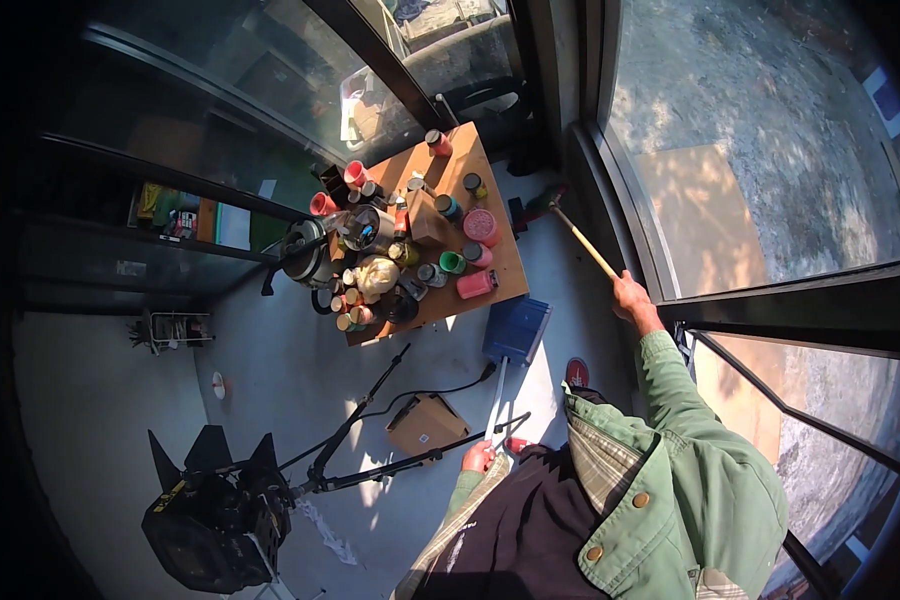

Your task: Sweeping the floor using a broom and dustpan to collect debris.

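My right hand (632,298) is closed around the pale wooden handle of a broom (588,243). The broom's dark head (537,207) rests on the floor between the table and the window frame. Lower down, my left hand (478,457) grips the light-coloured long handle of a blue dustpan (516,332). The dustpan's pan lies just off the near right corner of the wooden table (505,262), apart from the broom head. Its inside cannot be made out clearly.
Jars, cups and a pink tub (480,227) crowd the table. A black stage light (220,515) on a stand occupies the lower left, its legs (400,470) reaching toward my feet. A cardboard box (426,425) and a black cable lie on the floor. Glass panels line the right.
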`<state>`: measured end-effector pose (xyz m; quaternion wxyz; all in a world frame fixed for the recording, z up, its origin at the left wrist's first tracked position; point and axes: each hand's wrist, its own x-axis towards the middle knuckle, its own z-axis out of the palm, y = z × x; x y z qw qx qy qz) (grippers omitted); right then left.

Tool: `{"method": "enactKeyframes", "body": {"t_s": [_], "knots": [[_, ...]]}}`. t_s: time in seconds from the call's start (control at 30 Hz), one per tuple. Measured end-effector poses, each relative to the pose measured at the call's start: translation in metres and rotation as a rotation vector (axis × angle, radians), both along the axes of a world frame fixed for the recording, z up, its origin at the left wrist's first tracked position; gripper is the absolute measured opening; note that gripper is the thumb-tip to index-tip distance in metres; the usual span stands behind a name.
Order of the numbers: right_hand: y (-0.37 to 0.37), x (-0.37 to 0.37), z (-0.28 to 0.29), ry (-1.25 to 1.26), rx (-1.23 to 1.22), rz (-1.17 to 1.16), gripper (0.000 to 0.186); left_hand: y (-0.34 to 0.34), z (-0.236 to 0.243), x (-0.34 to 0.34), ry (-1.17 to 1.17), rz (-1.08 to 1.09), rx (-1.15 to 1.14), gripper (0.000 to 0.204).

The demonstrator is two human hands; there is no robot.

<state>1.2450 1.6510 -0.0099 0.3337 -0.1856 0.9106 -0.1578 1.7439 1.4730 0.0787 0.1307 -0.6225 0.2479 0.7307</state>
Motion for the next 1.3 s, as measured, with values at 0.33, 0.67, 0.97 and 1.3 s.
{"method": "enactKeyframes", "body": {"t_s": [0.33,0.67,0.97,1.3], "knots": [[-0.068,-0.078,0.037,-0.053,-0.165,-0.169,0.044,-0.002,0.011,-0.001,-0.043,-0.061,-0.026,0.028],[-0.127,-0.157,-0.006,0.009,-0.007,0.068,0.033,0.020,0.005,0.012,-0.089,0.131,0.030,0.017],[-0.112,-0.144,-0.013,-0.022,-0.093,0.012,0.045,0.023,-0.006,0.006,-0.130,0.127,0.068,0.020],[-0.163,-0.190,0.000,-0.036,0.087,0.192,0.035,0.038,0.014,-0.005,-0.119,0.052,-0.017,0.023]]}}
